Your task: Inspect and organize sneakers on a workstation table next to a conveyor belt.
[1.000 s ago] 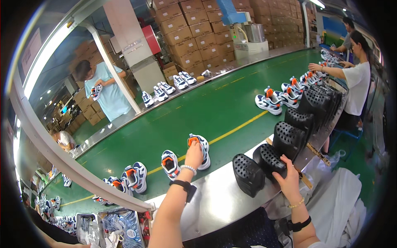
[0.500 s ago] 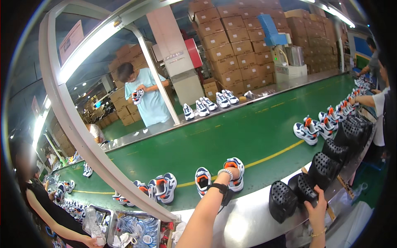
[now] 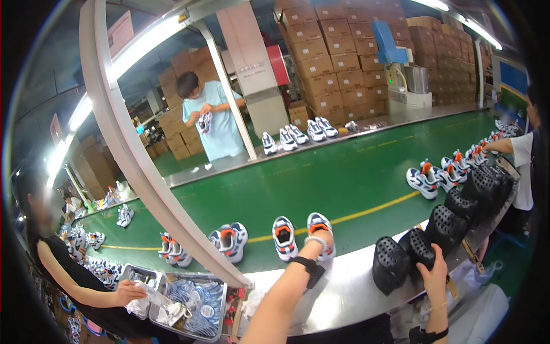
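Observation:
My left hand (image 3: 324,237) reaches over the steel ledge (image 3: 344,289) onto the green conveyor belt (image 3: 321,183) and grips the heel of a white, blue and orange sneaker (image 3: 318,222). Its matching sneaker (image 3: 283,236) stands just to the left. A bracelet and a black watch sit on that wrist. My right hand (image 3: 435,270) lies on a black perforated shoe form (image 3: 418,246), fingers curled over its edge. Another black form (image 3: 389,265) stands beside it on the left.
More black forms (image 3: 475,192) line the ledge to the right, next to a person in white (image 3: 524,166). Sneaker pairs (image 3: 229,239) dot the belt. A slanted metal post (image 3: 143,160) crosses the left side. A seated person (image 3: 86,281) handles trays of insoles (image 3: 192,301). A person in light blue (image 3: 209,123) stands opposite holding a shoe.
The view has swung to the left, bringing the slanted post and the seated person into sight. My left hand stays on the sneaker and my right hand stays on the black form.

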Demonstrator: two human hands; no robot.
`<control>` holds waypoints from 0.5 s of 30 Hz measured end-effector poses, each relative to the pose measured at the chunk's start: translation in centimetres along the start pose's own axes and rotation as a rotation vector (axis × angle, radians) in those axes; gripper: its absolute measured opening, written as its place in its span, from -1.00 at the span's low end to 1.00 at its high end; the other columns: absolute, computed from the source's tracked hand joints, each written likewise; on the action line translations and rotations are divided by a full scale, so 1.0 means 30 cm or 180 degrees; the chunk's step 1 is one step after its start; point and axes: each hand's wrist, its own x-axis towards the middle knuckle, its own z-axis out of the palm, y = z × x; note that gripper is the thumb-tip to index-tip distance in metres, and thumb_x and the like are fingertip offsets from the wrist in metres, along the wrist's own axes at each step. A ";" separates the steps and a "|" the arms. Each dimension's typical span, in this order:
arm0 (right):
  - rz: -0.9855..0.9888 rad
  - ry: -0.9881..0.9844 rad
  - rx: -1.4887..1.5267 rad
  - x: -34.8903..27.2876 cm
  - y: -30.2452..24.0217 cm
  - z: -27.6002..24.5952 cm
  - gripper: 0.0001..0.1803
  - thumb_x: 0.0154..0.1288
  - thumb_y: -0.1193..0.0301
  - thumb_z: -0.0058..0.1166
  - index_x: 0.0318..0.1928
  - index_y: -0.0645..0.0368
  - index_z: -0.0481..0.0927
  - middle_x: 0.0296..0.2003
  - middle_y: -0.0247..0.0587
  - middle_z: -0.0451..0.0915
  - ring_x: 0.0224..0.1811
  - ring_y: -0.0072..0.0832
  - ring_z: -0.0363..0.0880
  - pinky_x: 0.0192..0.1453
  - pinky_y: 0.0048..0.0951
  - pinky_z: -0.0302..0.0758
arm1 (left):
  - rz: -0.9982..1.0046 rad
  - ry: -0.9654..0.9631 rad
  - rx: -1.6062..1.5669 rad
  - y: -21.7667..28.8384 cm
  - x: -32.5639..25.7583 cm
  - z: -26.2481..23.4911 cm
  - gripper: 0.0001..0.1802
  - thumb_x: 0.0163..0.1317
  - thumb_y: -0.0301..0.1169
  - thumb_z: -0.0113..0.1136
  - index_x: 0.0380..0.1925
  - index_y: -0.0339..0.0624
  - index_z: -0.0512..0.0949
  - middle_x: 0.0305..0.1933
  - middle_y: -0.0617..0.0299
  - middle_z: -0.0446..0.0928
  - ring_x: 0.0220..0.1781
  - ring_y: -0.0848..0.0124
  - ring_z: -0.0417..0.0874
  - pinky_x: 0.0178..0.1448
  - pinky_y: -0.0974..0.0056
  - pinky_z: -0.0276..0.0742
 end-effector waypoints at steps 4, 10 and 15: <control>-0.0106 0.0144 0.0044 0.004 -0.029 -0.019 -0.34 0.06 0.48 0.28 0.21 0.21 0.35 0.04 0.14 0.52 0.09 0.04 0.49 0.17 -0.22 0.39 | 0.0741 -0.0825 -0.1612 -0.149 -0.132 -0.081 -0.78 0.08 -0.24 0.12 -0.33 -0.06 0.62 -0.22 0.16 0.55 -0.21 0.22 0.54 -0.08 0.10 0.46; -0.0317 0.0209 0.1380 0.034 -0.194 -0.056 -0.38 0.17 0.59 0.20 0.25 0.23 0.29 0.08 -0.16 0.50 0.10 -0.49 0.48 0.21 -0.46 0.40 | 0.1638 -0.0508 -0.1952 -0.297 -0.261 -0.243 -0.68 0.13 -0.24 0.10 -0.27 -0.20 0.69 -0.14 0.01 0.65 -0.13 0.09 0.66 -0.06 0.06 0.56; -0.0589 -0.0294 0.1992 0.060 -0.455 0.010 -0.47 0.18 0.57 0.21 0.16 0.30 0.33 -0.05 -0.15 0.57 -0.04 -0.52 0.55 0.10 -0.48 0.48 | 0.1846 -0.0160 -0.1657 -0.237 -0.189 0.075 -0.74 0.05 -0.30 0.12 -0.39 -0.21 0.68 -0.22 0.02 0.66 -0.24 0.13 0.67 -0.18 0.12 0.58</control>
